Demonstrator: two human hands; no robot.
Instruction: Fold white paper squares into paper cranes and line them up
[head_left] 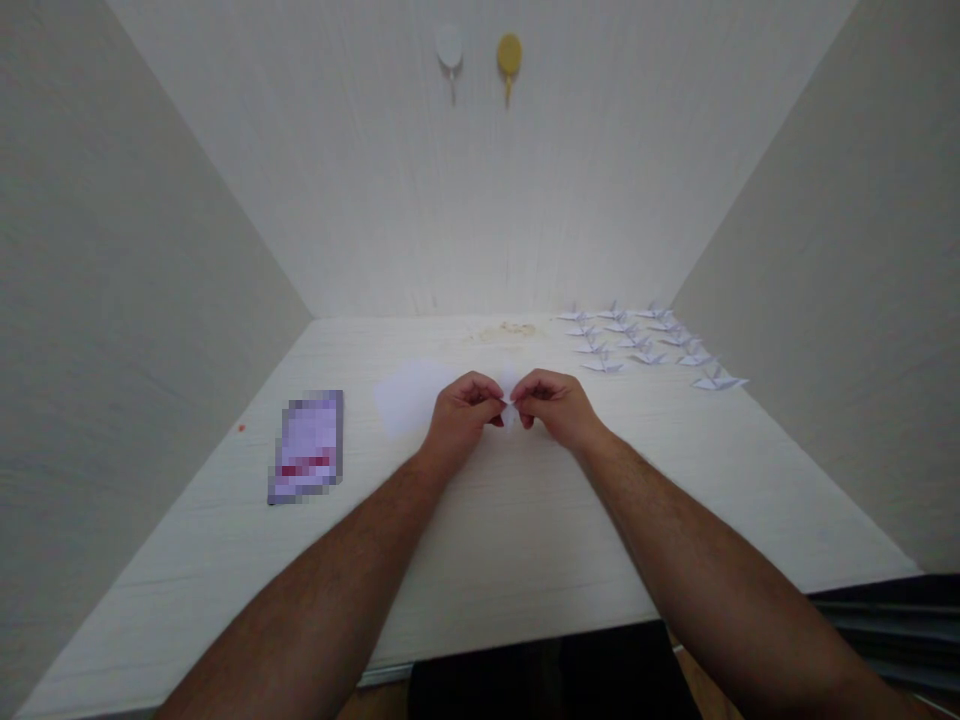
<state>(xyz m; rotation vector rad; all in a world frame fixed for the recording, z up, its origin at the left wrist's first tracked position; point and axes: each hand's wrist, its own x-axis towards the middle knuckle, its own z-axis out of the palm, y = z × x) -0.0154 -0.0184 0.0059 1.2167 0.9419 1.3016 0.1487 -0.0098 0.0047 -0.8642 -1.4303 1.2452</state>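
Note:
Above the middle of the table, my left hand [470, 405] and my right hand [551, 402] pinch a small piece of folded white paper [509, 412] from either side. Fingers and thumbs hide much of it, so its exact shape is unclear. Flat white paper sheets [409, 395] lie on the table just left of and partly behind my left hand. Toward the back right, several folded white paper cranes [634, 341] stand in loose rows, beyond my right hand.
A blurred purple item with a red band [309, 440] lies at the left on the pale table [517, 560]. Walls enclose the back and both sides. A white hook [450, 50] and a yellow hook [509, 55] are on the back wall. A tiny orange bit [241, 428] lies near the left edge.

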